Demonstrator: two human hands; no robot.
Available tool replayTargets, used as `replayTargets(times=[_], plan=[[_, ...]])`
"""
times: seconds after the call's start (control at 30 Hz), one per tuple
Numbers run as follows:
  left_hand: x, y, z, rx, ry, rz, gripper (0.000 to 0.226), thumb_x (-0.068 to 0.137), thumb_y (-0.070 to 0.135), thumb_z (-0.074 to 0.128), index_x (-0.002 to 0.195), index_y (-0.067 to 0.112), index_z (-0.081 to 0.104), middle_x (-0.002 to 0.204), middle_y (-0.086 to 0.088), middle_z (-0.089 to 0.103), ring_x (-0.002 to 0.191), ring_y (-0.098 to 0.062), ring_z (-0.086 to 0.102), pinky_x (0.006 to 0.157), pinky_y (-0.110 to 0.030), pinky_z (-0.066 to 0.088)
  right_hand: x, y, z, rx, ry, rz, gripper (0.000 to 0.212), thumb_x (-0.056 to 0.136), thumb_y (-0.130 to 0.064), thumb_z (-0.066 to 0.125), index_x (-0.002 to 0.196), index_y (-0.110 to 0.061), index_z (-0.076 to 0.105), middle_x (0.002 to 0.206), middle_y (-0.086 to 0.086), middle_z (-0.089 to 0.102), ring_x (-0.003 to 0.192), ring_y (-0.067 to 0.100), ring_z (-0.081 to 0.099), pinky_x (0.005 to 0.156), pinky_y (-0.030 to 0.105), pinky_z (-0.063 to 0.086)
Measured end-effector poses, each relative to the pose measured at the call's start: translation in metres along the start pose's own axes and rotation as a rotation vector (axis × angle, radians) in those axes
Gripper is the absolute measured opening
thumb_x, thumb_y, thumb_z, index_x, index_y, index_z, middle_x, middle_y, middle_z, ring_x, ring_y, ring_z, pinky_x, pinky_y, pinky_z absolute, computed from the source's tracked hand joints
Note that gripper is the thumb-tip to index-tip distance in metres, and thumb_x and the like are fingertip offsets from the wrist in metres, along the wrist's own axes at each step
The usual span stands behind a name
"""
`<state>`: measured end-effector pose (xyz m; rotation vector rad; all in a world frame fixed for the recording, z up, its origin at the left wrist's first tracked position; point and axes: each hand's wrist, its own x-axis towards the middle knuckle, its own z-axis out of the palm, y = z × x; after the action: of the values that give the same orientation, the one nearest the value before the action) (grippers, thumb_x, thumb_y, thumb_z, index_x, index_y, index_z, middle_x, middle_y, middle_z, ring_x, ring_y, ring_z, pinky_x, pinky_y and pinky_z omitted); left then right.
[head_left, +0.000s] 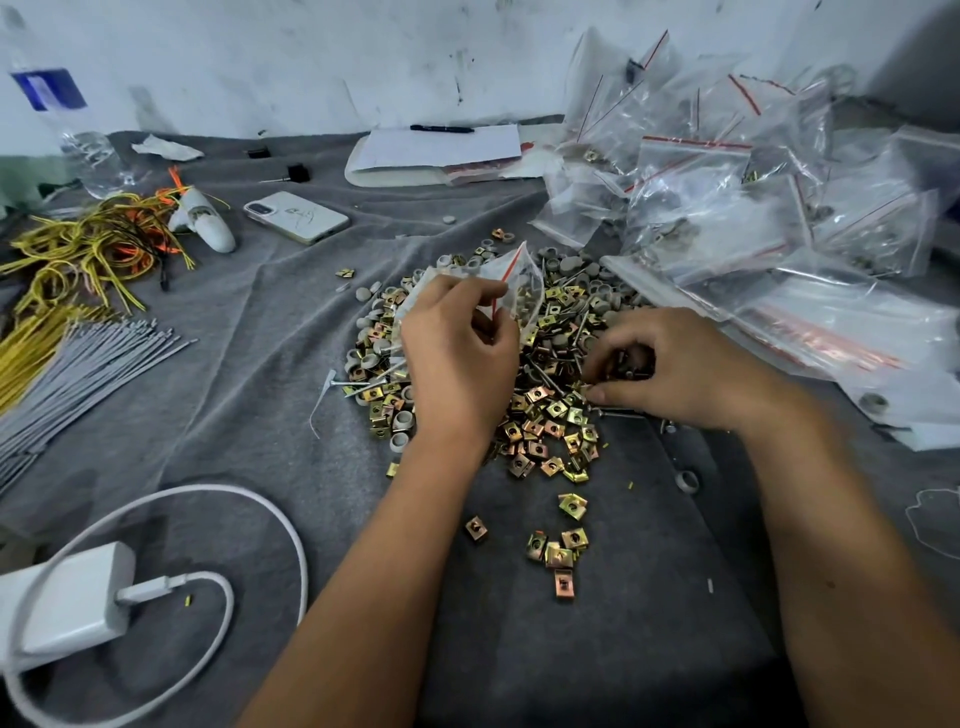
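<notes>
A heap of brass-coloured clip nuts (545, 415), grey plastic caps and screws lies on the grey cloth (249, 332) in the middle. My left hand (457, 353) grips a small clear zip bag (514, 275) with a red seal strip, held over the heap's far side. My right hand (675, 364) is curled over the heap's right part, its fingertips pinching small dark screws (623, 364). What the bag holds is unclear.
A pile of filled zip bags (737, 197) fills the back right. Grey cable ties (88, 364) and yellow wire ties (78, 249) lie at left, a white charger (67, 603) with cable at front left. A phone (296, 215), notepad (441, 148) and bottle (67, 119) sit behind.
</notes>
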<state>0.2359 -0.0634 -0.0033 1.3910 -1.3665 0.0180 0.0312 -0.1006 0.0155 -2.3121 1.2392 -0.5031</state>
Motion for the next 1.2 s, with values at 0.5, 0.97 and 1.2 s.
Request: replayTargets(times=[0.5, 0.97, 1.2], plan=[[-0.002, -0.002, 0.007, 0.0, -0.062, 0.049, 0.014, 0.085, -0.002, 0.073, 0.096, 0.004, 0.079, 0.091, -0.005, 0.072, 0.063, 0.005, 0.056, 0.064, -0.006, 0.044, 0.002, 0.003, 0.0, 0.108, -0.027, 0.001, 0.025, 0.082, -0.016, 0.086, 0.09, -0.034, 0.07, 0.081, -0.012, 0.07, 0.07, -0.001, 0.06, 0.062, 0.011, 0.044], [-0.004, -0.002, 0.008, -0.005, -0.076, 0.035, 0.014, 0.084, -0.004, 0.073, 0.094, 0.004, 0.079, 0.088, -0.006, 0.072, 0.063, 0.007, 0.054, 0.065, -0.003, 0.041, 0.001, 0.002, 0.0, -0.047, -0.057, 0.033, 0.027, 0.076, -0.028, 0.091, 0.087, -0.043, 0.072, 0.081, -0.018, 0.066, 0.078, -0.004, 0.058, 0.068, 0.023, 0.044], [-0.004, -0.003, 0.008, -0.008, -0.076, 0.032, 0.016, 0.084, -0.003, 0.073, 0.095, 0.004, 0.08, 0.088, -0.005, 0.072, 0.065, 0.007, 0.054, 0.066, -0.003, 0.041, 0.005, 0.005, 0.005, -0.106, 0.017, 0.025, 0.026, 0.087, -0.018, 0.081, 0.088, -0.039, 0.066, 0.09, -0.017, 0.06, 0.082, -0.002, 0.056, 0.066, 0.016, 0.037]])
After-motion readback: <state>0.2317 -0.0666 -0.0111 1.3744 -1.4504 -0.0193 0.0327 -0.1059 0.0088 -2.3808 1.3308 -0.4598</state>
